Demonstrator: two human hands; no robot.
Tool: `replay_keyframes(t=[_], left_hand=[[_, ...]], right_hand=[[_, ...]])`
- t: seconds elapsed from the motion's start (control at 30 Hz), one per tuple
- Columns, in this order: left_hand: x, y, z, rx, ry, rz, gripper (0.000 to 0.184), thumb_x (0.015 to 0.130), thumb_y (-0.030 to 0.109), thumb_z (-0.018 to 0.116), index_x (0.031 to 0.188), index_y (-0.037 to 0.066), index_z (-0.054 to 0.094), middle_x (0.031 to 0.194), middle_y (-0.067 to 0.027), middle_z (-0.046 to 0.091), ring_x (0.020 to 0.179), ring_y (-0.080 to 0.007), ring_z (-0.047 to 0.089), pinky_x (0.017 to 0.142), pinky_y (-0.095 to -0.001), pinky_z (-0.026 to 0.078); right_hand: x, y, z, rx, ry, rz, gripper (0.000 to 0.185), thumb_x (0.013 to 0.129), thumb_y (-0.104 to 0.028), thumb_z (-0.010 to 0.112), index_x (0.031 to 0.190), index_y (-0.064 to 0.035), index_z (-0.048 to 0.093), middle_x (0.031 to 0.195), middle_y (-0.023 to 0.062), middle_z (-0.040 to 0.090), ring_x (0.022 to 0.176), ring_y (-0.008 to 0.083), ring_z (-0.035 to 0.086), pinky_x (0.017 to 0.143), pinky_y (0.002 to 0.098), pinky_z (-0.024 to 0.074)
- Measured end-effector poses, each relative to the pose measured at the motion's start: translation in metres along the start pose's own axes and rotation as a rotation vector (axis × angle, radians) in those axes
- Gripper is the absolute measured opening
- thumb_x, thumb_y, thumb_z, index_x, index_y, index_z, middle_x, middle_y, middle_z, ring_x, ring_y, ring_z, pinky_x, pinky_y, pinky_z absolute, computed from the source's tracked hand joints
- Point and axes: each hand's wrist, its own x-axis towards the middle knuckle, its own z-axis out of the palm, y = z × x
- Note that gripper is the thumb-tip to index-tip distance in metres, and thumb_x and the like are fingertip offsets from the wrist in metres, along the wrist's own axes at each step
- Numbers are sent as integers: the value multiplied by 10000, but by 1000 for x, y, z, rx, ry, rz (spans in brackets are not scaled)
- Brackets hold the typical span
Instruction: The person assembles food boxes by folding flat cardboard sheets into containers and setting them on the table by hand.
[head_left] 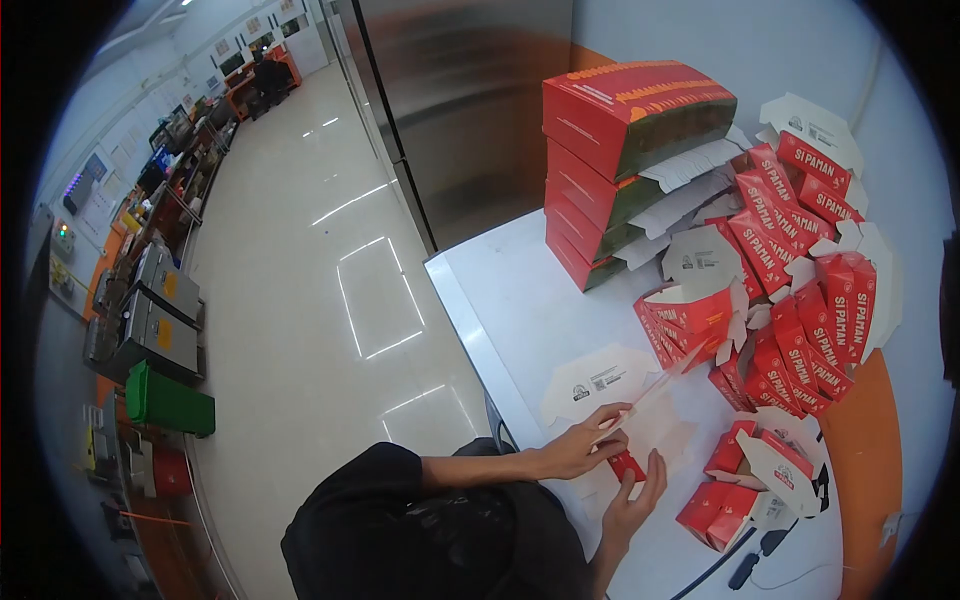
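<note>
A partly folded food carton (659, 432) lies on the white table in front of me, its pale inside facing up and a wide octagonal flap (590, 385) spread flat beyond my left hand. My left hand (582, 447) has its fingers closed on a raised cardboard panel of this carton. Closer to me, my right hand (637, 497) rests at the carton's red printed side (627, 466), with thumb and fingers apart and touching the cardboard. The folds beneath both hands are partly hidden.
Flat red-and-green cartons (590, 180) are stacked at the table's far side. Several formed red cartons (790, 230) pile against the wall, and more (735, 490) sit at the right. A black cable (715, 572) lies near the front edge. A steel refrigerator (480, 110) stands beyond.
</note>
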Motion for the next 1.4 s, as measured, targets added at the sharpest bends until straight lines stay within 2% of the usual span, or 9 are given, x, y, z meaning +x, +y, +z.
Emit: replay_keyframes(t=[0.23,0.47,0.63,0.73,0.8,0.97,1.1,1.2,1.4], left_hand=[[6,3,5,-46,27,-82,588,1038,56,628,1561,-13,369,1475,-183,543,1090,-232,719,897,-343,590],[8,14,-6,354,-213,402,639,945,104,759,1527,106,494,1622,-235,356,1437,-407,454,1129,-493,433],[-7,4,-12,215,-224,691,835,654,294,1001,1410,223,654,1642,-233,289,1512,-557,241,1189,-649,327],[-10,-7,14,-69,-9,530,1050,648,319,1007,1553,282,477,1640,-250,275,1521,-557,213,1185,-653,335],[-6,-10,7,335,-162,355,1198,695,309,984,1638,196,253,1589,-263,350,1481,-484,340,1152,-569,398],[-9,-47,1,-8,-222,-59,568,979,199,722,1451,-14,489,1298,-195,627,1181,-328,623,1029,-430,483],[-5,-24,4,-164,-168,-395,344,1039,83,573,1359,-44,550,1105,-115,678,1036,-206,635,927,-365,509],[-4,-47,-13,-132,-364,-590,335,1007,98,608,1307,-44,569,1081,-107,674,1010,-179,648,891,-333,520],[-2,-70,-34,-209,-655,-853,459,1021,220,628,1411,18,497,1081,-90,721,1005,-206,688,957,-381,523]], right_hand=[[-2,2,-1,52,-89,-28,150,935,-25,676,1054,-18,769,1078,120,753,1252,380,596,1100,488,437],[-17,18,10,-86,-58,-16,167,915,-77,709,1069,-61,772,1047,62,768,1168,269,659,1224,573,257],[-12,-5,1,577,51,296,160,964,-13,725,1120,-4,691,1148,81,733,1065,125,680,919,291,540],[-4,-44,-27,1058,127,332,292,957,6,721,1236,15,635,1174,80,716,1073,147,684,937,301,537],[13,-76,-51,1173,158,316,468,954,-11,740,1379,11,546,1221,53,665,1120,130,639,971,327,508],[19,-68,-55,1239,-113,245,781,899,-56,804,1561,-47,390,1548,159,451,1376,249,520,1139,422,426],[29,-52,-36,160,-413,-27,1063,764,-158,901,1641,-154,300,1704,231,151,1592,428,129,1260,575,229],[-7,-22,-3,-376,-607,35,1085,747,-150,901,1644,-154,291,1707,230,133,1589,443,123,1261,567,234],[-63,76,32,-84,-302,35,547,835,84,564,1338,-106,666,1408,156,598,1319,390,539,1134,485,421]])
